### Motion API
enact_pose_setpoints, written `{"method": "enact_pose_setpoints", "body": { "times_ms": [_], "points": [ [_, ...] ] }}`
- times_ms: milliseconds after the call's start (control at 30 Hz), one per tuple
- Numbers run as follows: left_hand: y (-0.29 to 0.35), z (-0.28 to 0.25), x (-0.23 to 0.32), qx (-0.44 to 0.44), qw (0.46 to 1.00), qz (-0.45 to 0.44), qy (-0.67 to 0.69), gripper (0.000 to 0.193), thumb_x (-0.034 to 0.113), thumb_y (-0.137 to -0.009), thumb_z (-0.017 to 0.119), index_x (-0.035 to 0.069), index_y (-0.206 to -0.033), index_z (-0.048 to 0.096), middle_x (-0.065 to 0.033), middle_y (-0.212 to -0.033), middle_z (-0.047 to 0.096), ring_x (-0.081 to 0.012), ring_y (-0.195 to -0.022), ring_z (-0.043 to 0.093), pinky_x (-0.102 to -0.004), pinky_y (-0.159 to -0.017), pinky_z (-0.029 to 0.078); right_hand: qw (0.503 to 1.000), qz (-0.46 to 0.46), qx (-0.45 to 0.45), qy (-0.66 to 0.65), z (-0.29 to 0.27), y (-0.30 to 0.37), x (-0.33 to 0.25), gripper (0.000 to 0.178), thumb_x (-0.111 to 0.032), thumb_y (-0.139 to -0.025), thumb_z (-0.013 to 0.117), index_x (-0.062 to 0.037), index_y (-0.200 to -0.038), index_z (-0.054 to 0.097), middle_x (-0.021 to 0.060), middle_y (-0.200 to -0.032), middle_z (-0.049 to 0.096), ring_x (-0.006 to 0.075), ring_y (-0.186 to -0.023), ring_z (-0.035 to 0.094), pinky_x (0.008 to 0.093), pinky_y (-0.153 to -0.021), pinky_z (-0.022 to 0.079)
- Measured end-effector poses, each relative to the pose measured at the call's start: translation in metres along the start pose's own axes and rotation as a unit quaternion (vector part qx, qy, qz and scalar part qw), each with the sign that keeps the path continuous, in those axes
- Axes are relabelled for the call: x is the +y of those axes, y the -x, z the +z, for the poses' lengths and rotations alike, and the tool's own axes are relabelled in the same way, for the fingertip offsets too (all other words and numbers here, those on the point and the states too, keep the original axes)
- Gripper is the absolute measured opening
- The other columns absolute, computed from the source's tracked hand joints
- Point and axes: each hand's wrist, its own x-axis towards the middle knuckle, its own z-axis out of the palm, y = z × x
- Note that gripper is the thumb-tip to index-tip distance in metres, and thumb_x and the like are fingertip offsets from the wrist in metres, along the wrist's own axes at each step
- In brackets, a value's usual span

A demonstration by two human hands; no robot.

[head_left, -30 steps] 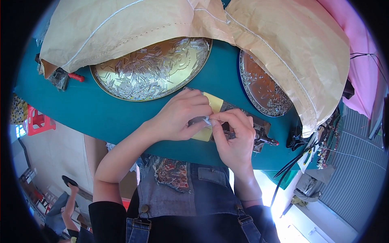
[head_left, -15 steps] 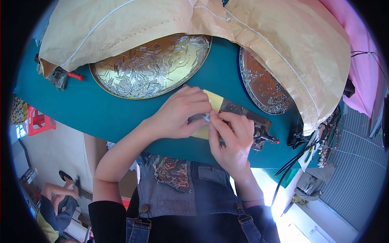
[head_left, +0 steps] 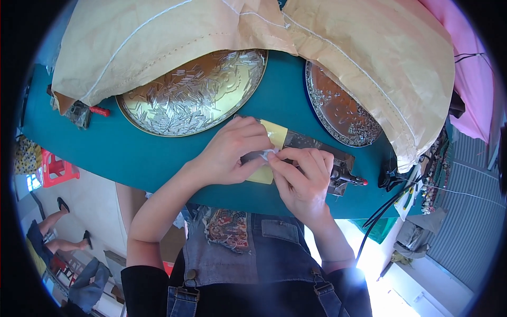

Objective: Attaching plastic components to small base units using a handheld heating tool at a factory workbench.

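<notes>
A small white scrap (head_left: 269, 154), like tissue or thin film, is pinched between the fingertips of both hands. My left hand (head_left: 237, 149) has thumb and fingers closed on its left side. From the right, my right hand (head_left: 303, 177) grips the scrap between thumb and forefinger. Beneath the hands lies a flat dark metal tool (head_left: 311, 142) with a red-tipped lever at its right end. A yellow patch (head_left: 273, 134) covers part of it. The fingers hide most of the scrap.
A gold tray (head_left: 211, 108) holds many thin clear tubes, and a blue-rimmed tray (head_left: 338, 119) holds small clear beads. Large brown paper bags (head_left: 174, 42) overhang both. Black cables (head_left: 377, 211) hang at the right edge. A red stool (head_left: 58, 168) and other people are at left.
More of the white scrap shows between my fingertips, still pinched by both hands. The view has shifted slightly. At lower left, a person's legs have changed place, and a second pair of legs shows.
</notes>
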Motion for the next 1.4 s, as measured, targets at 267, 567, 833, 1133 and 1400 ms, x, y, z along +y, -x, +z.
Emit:
{"method": "enact_pose_setpoints", "body": {
  "times_ms": [267,567,833,1133,1400],
  "points": [
    [0.001,0.001,0.000,0.002,1.000,-0.002,0.007,0.021,0.007,-0.074,0.072,0.005,-0.095,0.069,-0.0096,-0.091,0.060,-0.0303,-0.087,0.056,-0.0389,-0.078,0.044,1.000,-0.015,-0.013,0.003,-0.003,0.001,0.004,0.023,-0.005,-0.074,0.079,-0.0119,-0.096,0.074,-0.0023,-0.096,0.066,0.0162,-0.084,0.060,0.0349,-0.079,0.038],
    [0.000,0.001,-0.002,-0.003,1.000,-0.006,0.005,0.022,0.011,-0.074,0.074,0.004,-0.094,0.067,-0.0096,-0.092,0.059,-0.0302,-0.087,0.054,-0.0396,-0.079,0.044,0.996,0.029,-0.055,-0.063,-0.005,-0.011,0.008,0.023,-0.010,-0.077,0.079,-0.0130,-0.098,0.070,0.0000,-0.091,0.063,0.0205,-0.085,0.059,0.0379,-0.081,0.040],
    [0.000,0.000,-0.001,-0.008,1.000,-0.009,0.009,0.018,0.012,-0.078,0.074,0.004,-0.092,0.065,-0.0096,-0.092,0.059,-0.0303,-0.087,0.055,-0.0403,-0.079,0.044,0.988,0.042,-0.084,-0.119,-0.006,-0.020,0.020,0.019,-0.012,-0.078,0.082,-0.0135,-0.093,0.069,-0.0012,-0.085,0.064,0.0190,-0.080,0.059,0.0360,-0.077,0.039],
    [0.000,0.002,-0.002,-0.002,1.000,-0.008,0.010,0.017,0.009,-0.077,0.073,0.005,-0.091,0.065,-0.0091,-0.092,0.059,-0.0298,-0.088,0.055,-0.0394,-0.079,0.043,0.980,0.096,-0.074,-0.159,-0.007,-0.022,0.020,0.010,-0.010,-0.080,0.081,-0.0101,-0.085,0.072,0.0003,-0.083,0.068,0.0196,-0.078,0.061,0.0353,-0.076,0.039],
    [0.000,0.001,0.000,0.007,1.000,-0.015,0.016,0.018,0.008,-0.076,0.073,0.006,-0.092,0.066,-0.0084,-0.092,0.059,-0.0292,-0.089,0.055,-0.0386,-0.079,0.042,0.972,0.141,-0.106,-0.154,-0.010,-0.022,0.010,0.008,-0.009,-0.083,0.078,-0.0085,-0.087,0.072,0.0025,-0.083,0.065,0.0226,-0.078,0.057,0.0371,-0.075,0.038]
  ]
}}
